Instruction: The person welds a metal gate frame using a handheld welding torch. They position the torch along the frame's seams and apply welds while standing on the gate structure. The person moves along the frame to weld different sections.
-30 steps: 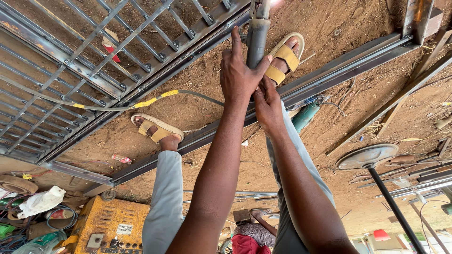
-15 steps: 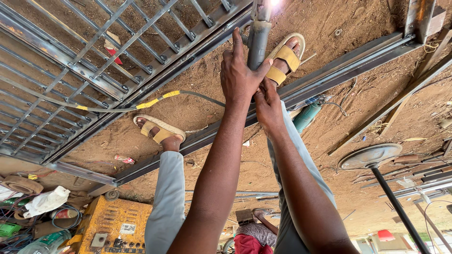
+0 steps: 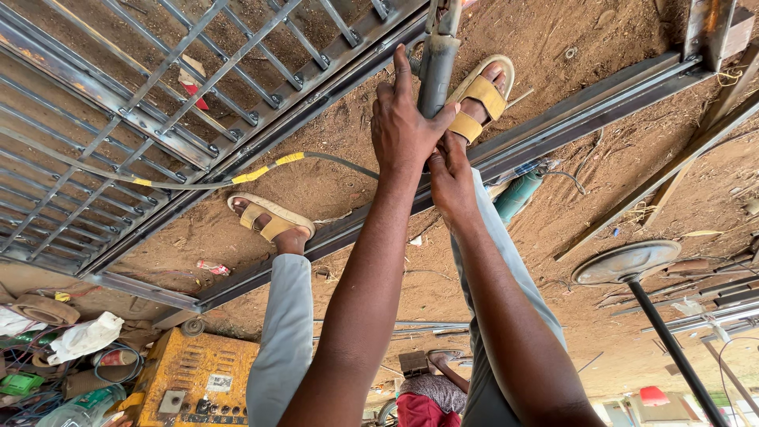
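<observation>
Both my arms reach down to a grey tubular tool handle (image 3: 433, 71) held over the dirt ground. My left hand (image 3: 403, 119) lies along the handle, fingers stretched up it and thumb wrapped round. Just below and partly tucked under it, my right hand (image 3: 452, 178) grips the handle's lower end. The tool's tip runs out of the top edge of the picture. The handle points at a steel frame rail (image 3: 569, 111) beside my right foot in a tan sandal (image 3: 481, 99). My other sandalled foot (image 3: 273, 223) stands on the same rail further left.
A barred metal gate (image 3: 158, 103) lies flat at the upper left, a taped cable (image 3: 261, 170) crossing it. A yellow welding machine (image 3: 198, 379) and clutter sit lower left. A green grinder (image 3: 518, 194) and a disc-based stand (image 3: 628, 261) lie right. Another person (image 3: 423, 391) crouches behind.
The bright flash at the tool's tip half a second ago is gone. My hands and feet have stayed nearly where they were.
</observation>
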`<state>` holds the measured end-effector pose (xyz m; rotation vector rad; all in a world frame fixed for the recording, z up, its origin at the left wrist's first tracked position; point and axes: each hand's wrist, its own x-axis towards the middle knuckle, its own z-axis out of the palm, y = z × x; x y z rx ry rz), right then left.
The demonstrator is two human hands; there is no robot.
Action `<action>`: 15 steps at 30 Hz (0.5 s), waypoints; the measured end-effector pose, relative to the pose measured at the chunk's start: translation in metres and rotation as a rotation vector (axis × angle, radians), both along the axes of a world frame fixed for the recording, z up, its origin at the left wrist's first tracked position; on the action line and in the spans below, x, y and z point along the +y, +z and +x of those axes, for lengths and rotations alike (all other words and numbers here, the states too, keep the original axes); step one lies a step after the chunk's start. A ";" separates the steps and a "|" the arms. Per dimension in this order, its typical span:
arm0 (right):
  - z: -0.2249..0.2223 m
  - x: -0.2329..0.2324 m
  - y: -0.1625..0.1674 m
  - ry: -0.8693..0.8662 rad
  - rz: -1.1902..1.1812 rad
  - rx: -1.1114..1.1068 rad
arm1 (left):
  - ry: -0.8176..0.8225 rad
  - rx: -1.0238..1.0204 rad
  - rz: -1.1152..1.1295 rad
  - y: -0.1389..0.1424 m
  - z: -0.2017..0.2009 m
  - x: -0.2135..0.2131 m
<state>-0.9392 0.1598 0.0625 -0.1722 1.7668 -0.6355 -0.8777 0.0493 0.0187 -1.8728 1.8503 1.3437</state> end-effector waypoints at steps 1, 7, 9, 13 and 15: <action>0.000 0.000 0.000 -0.003 0.001 0.000 | -0.005 -0.003 -0.008 0.000 -0.001 0.000; -0.002 -0.010 0.007 -0.001 -0.024 0.012 | 0.017 -0.004 0.003 0.001 -0.001 0.000; -0.001 -0.014 0.014 -0.002 -0.018 0.064 | 0.071 0.017 -0.017 0.003 -0.001 0.002; -0.004 -0.023 0.024 -0.040 -0.074 0.228 | 0.148 0.300 -0.330 0.001 -0.020 0.003; -0.013 -0.028 0.027 -0.098 -0.155 0.287 | 0.158 0.386 -0.335 -0.007 -0.046 -0.003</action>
